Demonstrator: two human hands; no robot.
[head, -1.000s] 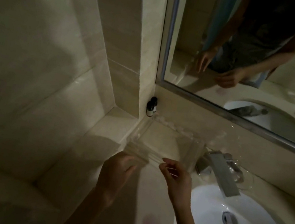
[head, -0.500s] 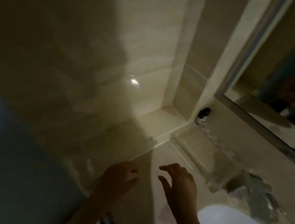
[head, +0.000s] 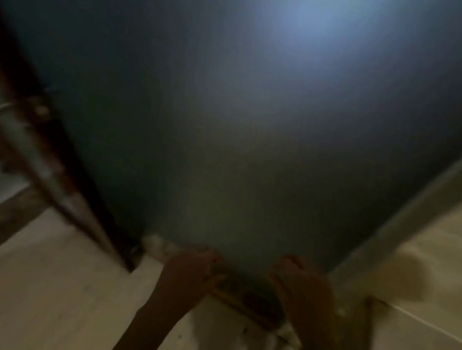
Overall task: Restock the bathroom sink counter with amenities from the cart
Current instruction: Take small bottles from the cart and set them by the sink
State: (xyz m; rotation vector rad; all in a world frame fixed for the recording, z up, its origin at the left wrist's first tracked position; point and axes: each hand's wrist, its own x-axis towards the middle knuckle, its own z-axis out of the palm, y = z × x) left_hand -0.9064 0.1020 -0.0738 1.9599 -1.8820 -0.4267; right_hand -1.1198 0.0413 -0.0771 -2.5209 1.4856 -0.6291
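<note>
The frame is dark and blurred by motion. No sink counter, cart or amenity shows in it. My left hand (head: 191, 269) and my right hand (head: 300, 282) are raised side by side at the lower middle, a short gap between them. The fingers of both are loosely curled and nothing is visible in either. Both hands lie in front of the bottom edge of a large blue-grey door panel (head: 234, 113).
A brown door frame (head: 40, 166) runs diagonally at the left. A beige tiled wall (head: 437, 273) stands at the right. Pale floor (head: 47, 297) spreads at the lower left, with a dark strip (head: 247, 301) at the door's foot between my hands.
The view has swung left, away from the sink, the clear tray and the mirror, onto the blue-grey door. Both hands have left the tray and hold nothing.
</note>
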